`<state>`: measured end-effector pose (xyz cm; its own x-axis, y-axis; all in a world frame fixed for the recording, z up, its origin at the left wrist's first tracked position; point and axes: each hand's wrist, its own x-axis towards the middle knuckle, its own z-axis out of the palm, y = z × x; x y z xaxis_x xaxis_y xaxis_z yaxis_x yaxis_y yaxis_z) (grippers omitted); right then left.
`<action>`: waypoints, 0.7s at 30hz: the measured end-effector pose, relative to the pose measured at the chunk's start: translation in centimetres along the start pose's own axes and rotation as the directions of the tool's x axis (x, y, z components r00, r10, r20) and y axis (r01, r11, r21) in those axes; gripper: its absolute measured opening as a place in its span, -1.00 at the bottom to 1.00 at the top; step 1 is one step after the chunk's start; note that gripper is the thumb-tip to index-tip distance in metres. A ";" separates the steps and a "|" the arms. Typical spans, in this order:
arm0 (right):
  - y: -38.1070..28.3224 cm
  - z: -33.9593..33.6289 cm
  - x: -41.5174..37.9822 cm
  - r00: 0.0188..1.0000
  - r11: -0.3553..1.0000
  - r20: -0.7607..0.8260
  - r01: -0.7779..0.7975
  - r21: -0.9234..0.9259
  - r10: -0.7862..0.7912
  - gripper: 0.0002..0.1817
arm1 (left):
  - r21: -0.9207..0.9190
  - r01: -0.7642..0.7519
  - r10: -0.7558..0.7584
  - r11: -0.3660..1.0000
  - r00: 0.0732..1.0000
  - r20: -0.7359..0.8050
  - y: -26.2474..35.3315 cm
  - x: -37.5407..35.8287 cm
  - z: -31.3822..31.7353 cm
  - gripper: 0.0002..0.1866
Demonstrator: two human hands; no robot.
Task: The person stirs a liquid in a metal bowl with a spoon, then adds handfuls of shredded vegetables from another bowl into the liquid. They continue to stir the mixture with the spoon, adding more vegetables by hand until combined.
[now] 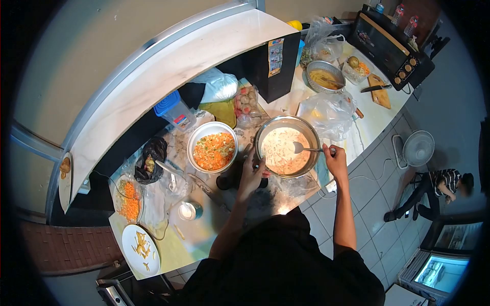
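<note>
A steel mixing bowl (312, 127) in front of me holds a creamy, pale orange mixture (283, 150) with small bits in it. My left hand (251, 173) grips the bowl's near left rim, its fingers partly hidden. In my right hand (335, 159) is the handle of a metal spoon (300, 148), whose head lies in the mixture. Left of the steel bowl stands a white bowl (191, 148) full of diced carrot and pale green vegetable. A dark object (224, 181), its kind hard to make out, is partly hidden behind my left forearm.
Around the left side are a black plastic bag (151, 162), a plate of shredded carrot (120, 196), a white plate with peelings (127, 250) and a jar (188, 210). Rightward are a clear bag (329, 115), a pan (326, 79), a knife (375, 88) and an oven (383, 43). A person (434, 194) sits beyond a fan (418, 148).
</note>
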<state>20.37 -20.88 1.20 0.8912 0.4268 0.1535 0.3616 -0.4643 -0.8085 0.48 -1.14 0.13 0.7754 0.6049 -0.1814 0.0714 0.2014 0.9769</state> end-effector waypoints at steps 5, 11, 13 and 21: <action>-0.6 -0.5 -0.6 0.999 0.998 -0.001 -0.054 0.017 0.055 -0.52 | 0.107 -0.029 0.035 0.994 0.998 -0.049 0.2 -0.2 -0.1 -0.35; -6.1 -5.9 -2.7 0.907 0.970 0.410 0.008 -0.242 0.095 -0.56 | 0.123 -0.127 0.142 0.984 0.982 -0.122 1.0 -1.1 -1.2 -0.47; -7.6 -6.0 -3.0 0.848 0.992 0.527 0.014 -0.122 0.053 -0.63 | 0.134 -0.136 0.155 0.982 0.977 -0.146 2.1 -2.0 -1.7 -0.54; -13.4 0.3 -2.7 0.661 0.864 0.662 -0.042 0.502 -0.353 -0.96 | -0.003 -0.186 0.182 0.983 0.964 -0.192 2.7 -4.3 -5.0 -0.60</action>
<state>13.05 -15.52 11.46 0.2797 0.9600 0.0107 0.1374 -0.0289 -0.9901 -5.81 0.70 2.99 0.6402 0.7680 -0.0190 -0.0759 0.0879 0.9932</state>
